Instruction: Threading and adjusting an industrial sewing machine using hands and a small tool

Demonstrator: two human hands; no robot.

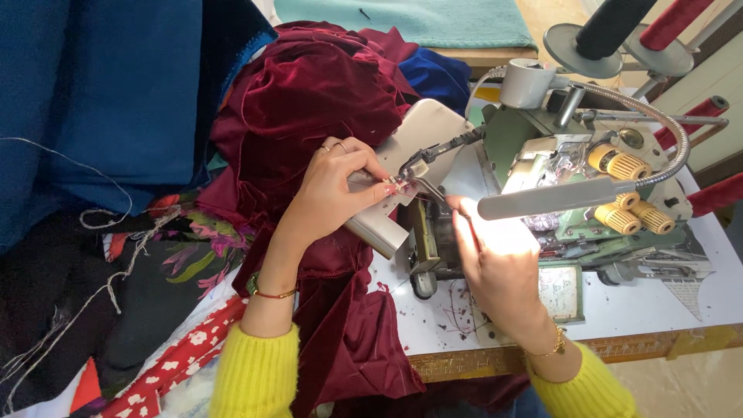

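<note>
While the left hand (pixel 334 182) pinches the edge of the dark red velvet cloth (pixel 309 101) at the presser foot (pixel 414 169) of the green-and-cream overlock sewing machine (pixel 573 178), best keep fabric flat w/ fingertips clear of the needle. Left wrist bent, fingers closed on the cloth. Right hand (pixel 499 263) rests by the machine front under the grey gooseneck lamp (pixel 553 200); its grip: can't tell, glare.

Head camera looks steeply down, seemingly close.
</note>
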